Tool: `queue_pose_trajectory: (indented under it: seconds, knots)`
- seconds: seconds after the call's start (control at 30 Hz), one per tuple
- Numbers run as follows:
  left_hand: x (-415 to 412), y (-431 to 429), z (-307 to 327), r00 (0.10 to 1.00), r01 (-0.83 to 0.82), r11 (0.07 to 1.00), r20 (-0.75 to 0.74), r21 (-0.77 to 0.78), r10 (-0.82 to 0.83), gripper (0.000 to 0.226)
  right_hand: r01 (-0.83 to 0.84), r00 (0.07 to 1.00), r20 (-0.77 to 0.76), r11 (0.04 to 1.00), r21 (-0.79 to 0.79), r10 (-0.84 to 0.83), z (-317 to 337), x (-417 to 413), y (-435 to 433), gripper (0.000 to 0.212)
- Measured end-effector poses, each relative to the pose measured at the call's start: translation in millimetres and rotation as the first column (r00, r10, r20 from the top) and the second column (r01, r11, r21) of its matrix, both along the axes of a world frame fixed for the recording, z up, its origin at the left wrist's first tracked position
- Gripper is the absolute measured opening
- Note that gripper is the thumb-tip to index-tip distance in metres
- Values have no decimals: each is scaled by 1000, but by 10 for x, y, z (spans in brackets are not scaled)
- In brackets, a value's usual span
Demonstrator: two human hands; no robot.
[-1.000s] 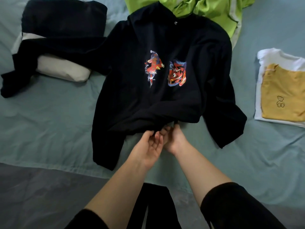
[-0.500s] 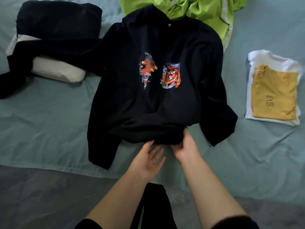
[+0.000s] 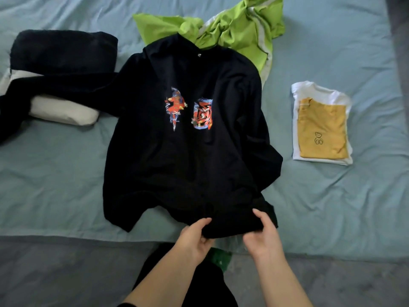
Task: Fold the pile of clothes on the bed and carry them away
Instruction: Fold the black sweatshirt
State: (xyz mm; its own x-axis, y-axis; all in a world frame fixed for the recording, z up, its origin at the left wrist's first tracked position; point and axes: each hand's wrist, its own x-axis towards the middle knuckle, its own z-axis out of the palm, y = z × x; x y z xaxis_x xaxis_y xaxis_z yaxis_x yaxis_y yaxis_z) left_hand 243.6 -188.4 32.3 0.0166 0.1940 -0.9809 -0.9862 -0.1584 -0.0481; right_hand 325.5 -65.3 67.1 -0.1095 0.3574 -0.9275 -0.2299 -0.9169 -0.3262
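1. Work surface: the bed [image 3: 57,173], covered with a blue-green sheet. A strip of grey floor [image 3: 55,275] shows along its near edge.

2. Task item: the black hoodie [image 3: 188,151] lies front side up in the middle of the bed. A red and blue print is visible on the chest. The hood points away from the person. The hem lies at the near edge of the bed. The sleeve on the person's left runs outward across a white cushion-like item [image 3: 66,113]. The sleeve on the person's right lies bent alongside the body of the hoodie.

3. Left hand [image 3: 194,238]: grasping the hoodie hem, thumb on top of the fabric, fingers curled beneath.

4. Right hand [image 3: 264,235]: grasping the same hem just beside the left hand, thumb on top, fingers below. The hem is bunched and slightly raised between the two hands.

5. Other items on the bed:
- A crumpled green garment [image 3: 234,29] lies beyond the hood, partly under it.
- A folded black item [image 3: 64,49] sits at far left, touching the white cushion-like item.
- A folded yellow shirt [image 3: 322,129] lies on top of a folded white shirt [image 3: 318,90], on the person's right, well apart from the hoodie.
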Motion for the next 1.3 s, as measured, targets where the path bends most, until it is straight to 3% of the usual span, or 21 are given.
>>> queue_pose_trajectory:
  seconds: [0.13, 0.23, 0.33, 0.43, 0.5, 0.67, 0.73, 0.8, 0.83, 1.0, 1.07, 1.13, 1.2, 1.23, 1.27, 1.3]
  knots:
    - [218, -140, -219, 999, -46, 999, -17, -6, 45, 44, -155, 988, -2, 988, -3, 155, -200, 250, 309, 30]
    - [399, -144, -343, 996, -73, 996, -56, 52, 76, 46, -312, 946, 127, 943, 119, 297, -377, 524, 536, 37]
    - [623, -98, -470, 990, -72, 997, -124, -39, 66, 48, -328, 934, 209, 928, 177, 291, -497, 968, 613, 46]
    - [741, -42, -578, 987, -85, 978, -150, -191, 57, 49, -448, 860, 306, 892, 68, 408, -676, 1369, 522, 47]
    - [778, -9, -609, 986, -128, 969, -134, -210, 101, 49, -520, 818, 282, 854, -7, 501, -763, 1446, 544, 46]
    - [1031, 279, -559, 994, -99, 995, -42, 2, 99, 60, -519, 852, 69, 855, -14, 518, -893, 1375, 974, 30]
    - [1160, 427, -549, 999, -16, 1000, -41, 2, 16, 58, -673, 735, 176, 737, 68, 655, -959, 1375, 1078, 20]
    - [1249, 503, -556, 994, 83, 993, -63, -89, -89, 51, -850, 522, 376, 502, 160, 765, -982, 1395, 1161, 8]
    - [1273, 512, -559, 987, 133, 980, -75, -146, -145, 47, -896, 441, 475, 405, 184, 761, -1000, 1426, 1205, 14]
    - [1216, 533, -495, 956, 263, 912, -42, -314, -290, 36, -954, 290, 585, 277, 114, 757, -1046, 1590, 1221, 28]
    - [1186, 577, -384, 867, 492, 833, 59, -254, -495, 33, -958, 278, 604, 261, 118, 747, -1046, 1495, 1173, 26]
    - [1172, 615, -284, 590, 806, 591, 112, -29, -799, 55, -956, 290, 588, 257, 142, 756, -1012, 1365, 1164, 19]
    - [1137, 718, -202, 323, 944, 323, 3, 66, -946, 55, -965, 261, 560, 225, 133, 787, -1000, 1289, 1184, 28]
    - [1086, 805, -172, 273, 962, 274, -94, 0, -957, 47, -979, 205, 569, 166, 120, 796, -991, 1267, 1199, 29]
    - [1027, 896, -176, 254, 948, 289, -229, -136, -940, 36, -994, 105, 603, 57, 98, 791, -1002, 1247, 1220, 24]
    - [959, 993, -193, 166, 895, 298, -373, -332, -913, 23, -996, -23, 637, -72, 51, 770, -1013, 1229, 1244, 17]
